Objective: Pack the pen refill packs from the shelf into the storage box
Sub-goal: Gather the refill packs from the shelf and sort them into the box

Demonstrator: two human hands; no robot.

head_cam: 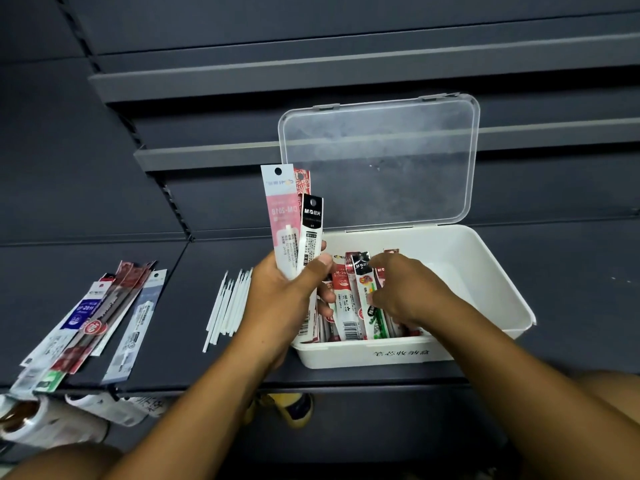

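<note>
A white storage box [485, 271] stands open on the dark shelf, its clear lid [381, 161] tipped up behind it. Several pen refill packs [349, 306] lie in its left half. My left hand [280, 299] grips a small bunch of upright packs [294, 220] at the box's left edge: a pink one, a black-topped one and a red one behind. My right hand [405, 289] reaches into the box, fingers curled on the packs lying there; its fingertips are hidden. More packs [100, 317] lie fanned out on the shelf at the left.
Several loose white refill tubes [228, 306] lie on the shelf [571, 271] between the left-hand packs and the box. Empty dark shelf boards rise behind. Below the shelf edge sit wrapped items [52, 420] and a yellow object [291, 407].
</note>
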